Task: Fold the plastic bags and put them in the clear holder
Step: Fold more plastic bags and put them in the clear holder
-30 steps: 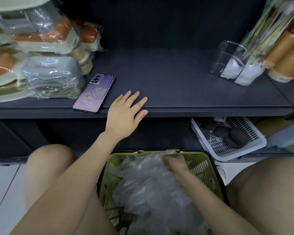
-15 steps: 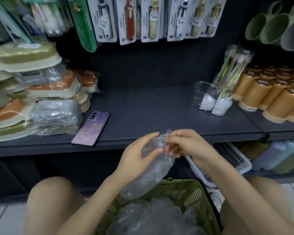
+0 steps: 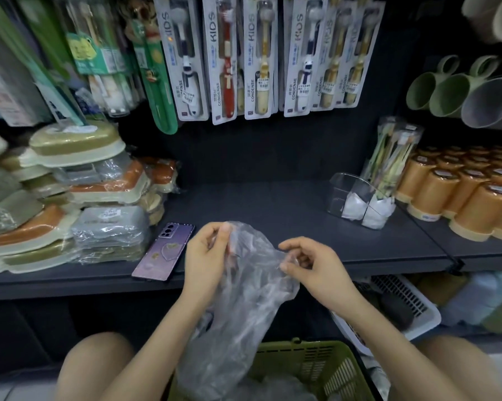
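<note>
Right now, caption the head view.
Left hand and right hand pinch a plastic bag above the green basket; clear holder on shelf.

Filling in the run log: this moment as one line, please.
stage: plastic bag not yet folded | left hand: pinches bag top | right hand: pinches bag edge | clear holder: on shelf, partly filled

Left hand [image 3: 205,256], right hand [image 3: 316,267] raised, fingers curled (both pinching plastic bag [image 3: 249,299]).
</note>
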Available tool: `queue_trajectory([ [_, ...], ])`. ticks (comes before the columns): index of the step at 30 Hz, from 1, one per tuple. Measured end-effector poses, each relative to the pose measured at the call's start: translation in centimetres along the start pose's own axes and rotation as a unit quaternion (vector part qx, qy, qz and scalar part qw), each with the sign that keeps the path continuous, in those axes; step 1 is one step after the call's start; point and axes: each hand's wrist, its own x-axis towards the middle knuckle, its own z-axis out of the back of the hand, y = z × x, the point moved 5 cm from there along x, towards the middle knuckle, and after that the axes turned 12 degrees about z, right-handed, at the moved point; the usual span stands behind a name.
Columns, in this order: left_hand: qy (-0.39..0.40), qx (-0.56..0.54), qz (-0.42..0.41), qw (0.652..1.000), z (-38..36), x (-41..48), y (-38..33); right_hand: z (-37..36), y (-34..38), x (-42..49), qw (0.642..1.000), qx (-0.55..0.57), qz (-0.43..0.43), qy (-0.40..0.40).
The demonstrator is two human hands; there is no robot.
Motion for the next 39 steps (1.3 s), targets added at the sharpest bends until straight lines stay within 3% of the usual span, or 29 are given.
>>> queue_trajectory([
  [4,-0.021,0.032,0.023,0.999,2.9,1.4,-0.2,1.6,0.3,0.4,0.999,0.046,-0.011,-0.026],
  [9,0.015,0.186,0.049,0.981,4.2,3.5,0.2,2.7,1.2,0.8,0.993,0.106,-0.044,-0.042],
  [14,-0.077,0.227,-0.131,0.962,3.6,0.6,-4.2,3.2,1.2,1.5,0.980,0.124,-0.081,-0.131],
  [17,0.005,0.265,-0.235,0.935,1.1,-3.3,-5.4,3.6,1.1,1.7,0.970,0.149,-0.107,-0.160],
  [21,0.031,0.356,-0.277,0.892,-0.9,-5.3,-3.0,4.0,1.1,1.8,0.955,0.187,-0.137,-0.185],
  [26,0.035,0.340,-0.260,0.903,-2.4,-4.6,-2.1,3.5,1.8,1.6,0.955,0.207,-0.139,-0.160],
  [28,0.055,0.287,-0.237,0.927,-2.4,-4.0,-2.2,3.6,2.3,1.3,0.968,0.173,-0.107,-0.149],
  [30,0.072,0.254,-0.211,0.941,-2.3,-3.5,-2.3,4.2,2.9,1.1,0.991,0.028,-0.030,-0.129],
  [33,0.094,0.251,-0.202,0.942,-2.2,-2.8,-2.5,4.5,4.4,0.6,0.975,-0.180,0.110,-0.071],
  [37,0.143,0.254,-0.185,0.938,-2.3,-2.1,-3.1,3.4,5.5,1.0,0.963,-0.191,0.185,0.029],
  [39,0.161,0.271,-0.170,0.934,-2.3,-1.8,-3.4,2.9,5.7,1.4,0.967,-0.176,0.180,0.031],
])
